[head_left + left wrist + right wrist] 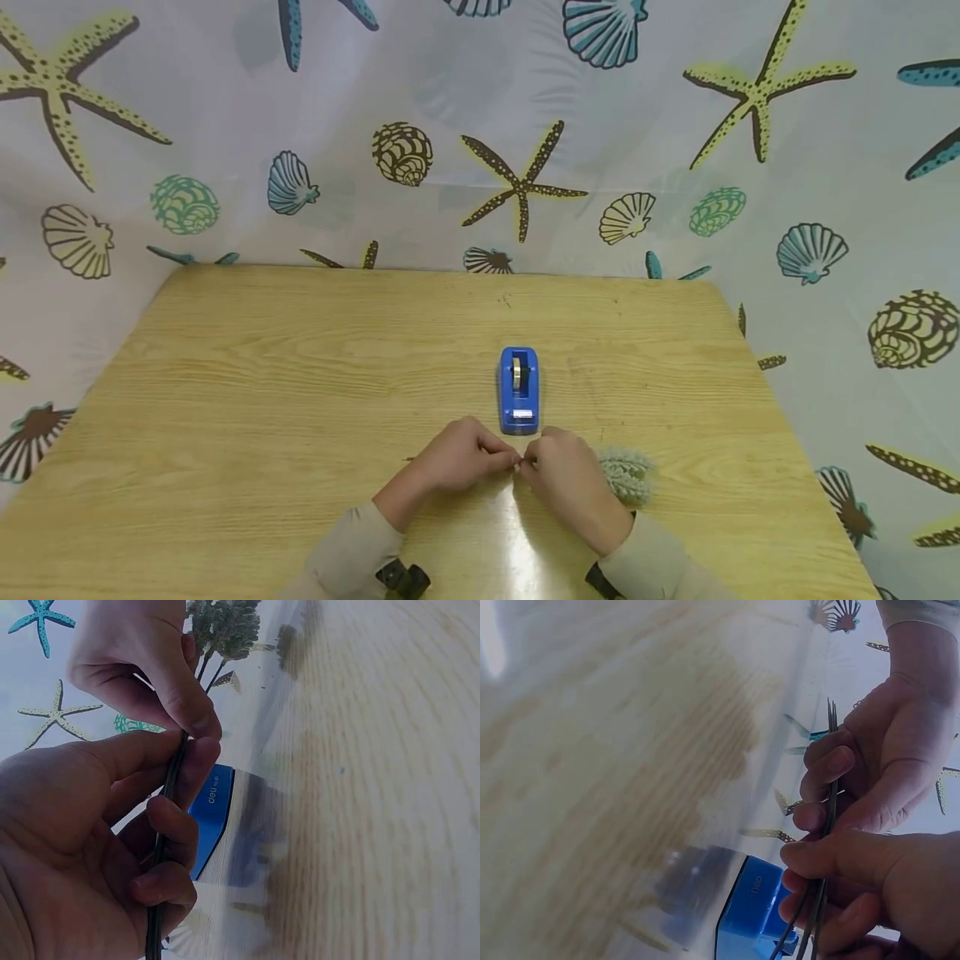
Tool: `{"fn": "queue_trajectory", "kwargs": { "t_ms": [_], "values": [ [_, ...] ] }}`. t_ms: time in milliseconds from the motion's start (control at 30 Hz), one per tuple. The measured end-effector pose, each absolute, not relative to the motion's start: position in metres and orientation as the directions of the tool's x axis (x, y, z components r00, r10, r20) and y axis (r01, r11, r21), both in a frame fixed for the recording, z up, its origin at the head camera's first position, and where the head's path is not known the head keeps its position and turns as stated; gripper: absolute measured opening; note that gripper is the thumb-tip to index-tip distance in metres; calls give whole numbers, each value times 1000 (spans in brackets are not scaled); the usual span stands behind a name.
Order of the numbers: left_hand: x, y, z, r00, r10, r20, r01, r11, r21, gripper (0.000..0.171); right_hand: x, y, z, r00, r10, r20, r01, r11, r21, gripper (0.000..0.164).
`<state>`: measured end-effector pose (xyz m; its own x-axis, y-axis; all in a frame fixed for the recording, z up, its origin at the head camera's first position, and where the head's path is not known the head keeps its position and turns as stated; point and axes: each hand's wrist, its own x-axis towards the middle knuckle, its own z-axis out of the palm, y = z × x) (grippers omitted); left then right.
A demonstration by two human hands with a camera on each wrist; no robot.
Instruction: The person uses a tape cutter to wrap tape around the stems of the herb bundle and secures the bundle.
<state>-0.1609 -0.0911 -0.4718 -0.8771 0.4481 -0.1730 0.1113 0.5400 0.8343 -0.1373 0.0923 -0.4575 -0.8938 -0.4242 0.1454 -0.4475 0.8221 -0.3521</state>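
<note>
My left hand (pixel 457 457) and right hand (pixel 566 475) meet fingertip to fingertip at the front of the table. Between them runs a bundle of thin dark green stems (pixel 172 776). The left fingers curl round the stems toward their cut ends, while my right thumb and fingers pinch them nearer the heads. Pale green bushy plant heads (pixel 626 477) stick out to the right, past the right hand. Just beyond the fingertips stands a blue tape dispenser (pixel 518 402) holding a roll of tape. Whether any tape is on the stems I cannot tell.
The wood-grain table (pixel 300 358) spreads out on both sides of the hands. A white cloth (pixel 337 100) printed with shells and starfish hangs behind it and along its sides. Dark wrist-camera mounts (pixel 405 578) sit at the sleeves.
</note>
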Motion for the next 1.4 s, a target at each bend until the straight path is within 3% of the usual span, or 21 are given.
{"fn": "queue_trajectory", "kwargs": {
  "t_ms": [233,667,1400],
  "values": [
    [-167,-93,-469,-899,403,-171,88,549,831,13,-146,91,-457,-891,-424,163,-453,808,-376,9],
    [-157,-90,-477,-912,406,-60,186,540,821,11,-138,100,-449,-905,-426,3,-359,759,-544,8],
    [-157,-89,-481,-915,395,75,301,549,779,7,-139,98,-455,-928,-362,86,-357,803,-477,2]
  ]
}}
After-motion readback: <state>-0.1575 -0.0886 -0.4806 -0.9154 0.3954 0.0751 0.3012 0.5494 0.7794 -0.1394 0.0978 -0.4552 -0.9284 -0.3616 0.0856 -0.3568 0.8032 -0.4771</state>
